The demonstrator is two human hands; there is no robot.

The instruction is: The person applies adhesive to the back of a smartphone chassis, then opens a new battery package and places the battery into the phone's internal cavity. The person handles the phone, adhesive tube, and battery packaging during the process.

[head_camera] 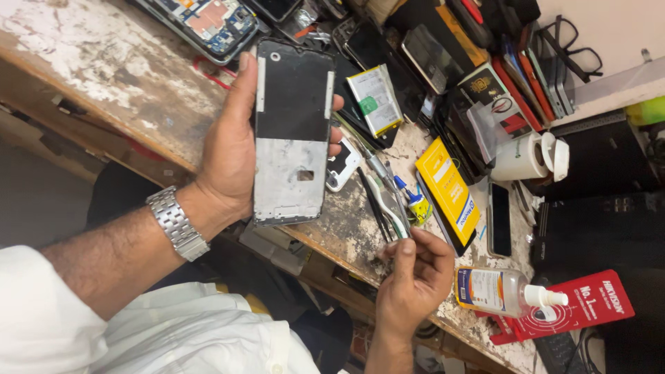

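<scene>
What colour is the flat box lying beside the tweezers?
Yellow flat box with a dark edge, seen in the head view.

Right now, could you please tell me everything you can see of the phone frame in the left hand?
The phone frame is a flat, rounded-corner rectangle, held nearly upright above the bench edge. Its upper half is black, its lower half bare grey, scuffed metal with a small rectangular cutout. Pale strips run along both upper sides. The left hand grips it from behind, thumb along the left edge, fingertips showing at the right edge. Nothing else touches it.

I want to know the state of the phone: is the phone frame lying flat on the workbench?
No, the left hand holds the phone frame up above the workbench, its fingers wrapped around the edges.
</scene>
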